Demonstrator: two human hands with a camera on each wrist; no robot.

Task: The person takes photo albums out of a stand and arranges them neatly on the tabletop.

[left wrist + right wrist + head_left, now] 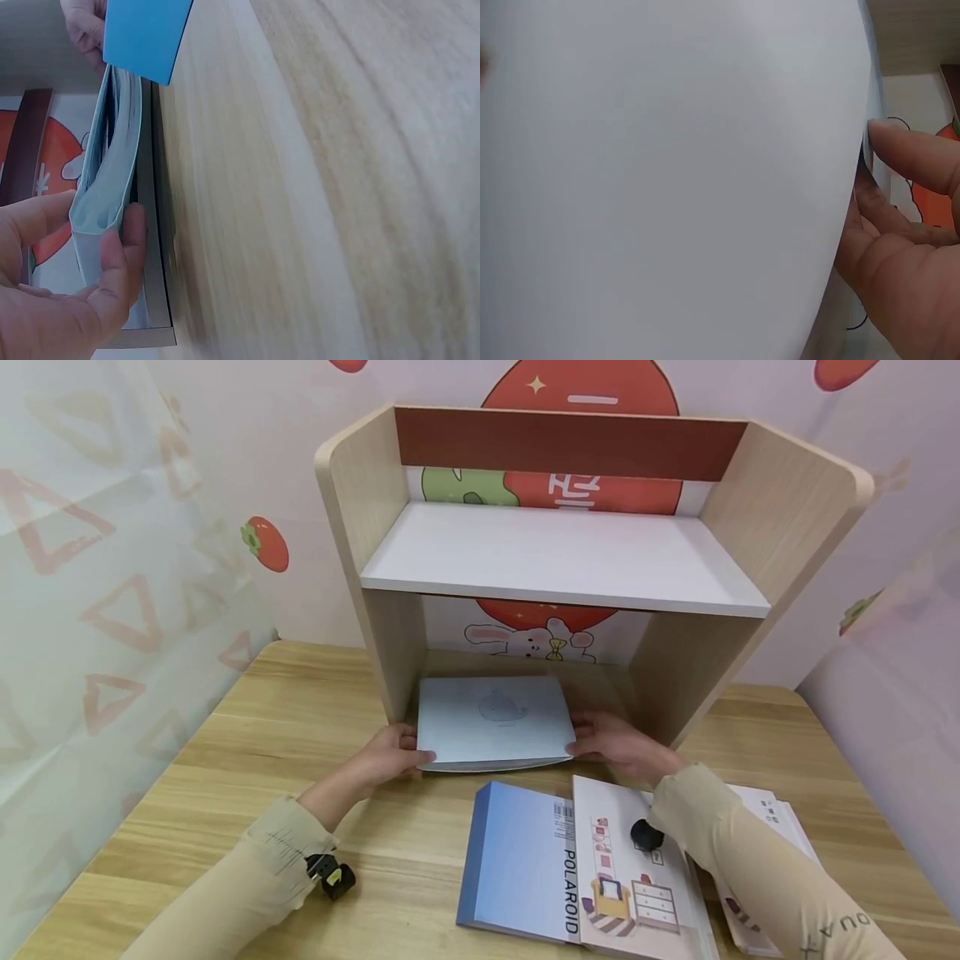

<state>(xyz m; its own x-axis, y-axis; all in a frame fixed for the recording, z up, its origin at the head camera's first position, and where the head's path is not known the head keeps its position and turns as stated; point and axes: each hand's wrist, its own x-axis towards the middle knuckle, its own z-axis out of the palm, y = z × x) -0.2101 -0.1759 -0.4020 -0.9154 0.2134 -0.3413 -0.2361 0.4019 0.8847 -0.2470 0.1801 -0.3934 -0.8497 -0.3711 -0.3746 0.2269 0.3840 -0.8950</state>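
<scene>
A light-blue file folder (pixel 487 714) with a small drawing on its cover lies level in the lower bay of the wooden shelf (pixel 566 560), its front edge towards me. My left hand (pixel 392 752) grips its left front corner, thumb on top and fingers beneath. At the right front corner my right hand (pixel 618 743) pinches the edge the same way. In the left wrist view the folder's side (pixel 112 172) gapes, with layers inside. My right thumb (pixel 907 150) presses on the folder's edge in the right wrist view, where a large white surface hides much else.
In front of the shelf lie a blue book (pixel 517 860) marked POLAROID and a white illustrated book (pixel 630 885). Another white book (pixel 757 806) lies partly under my right forearm. Shelf side panels stand on both sides of the folder. Wood-grain table (pixel 247 727) surrounds everything.
</scene>
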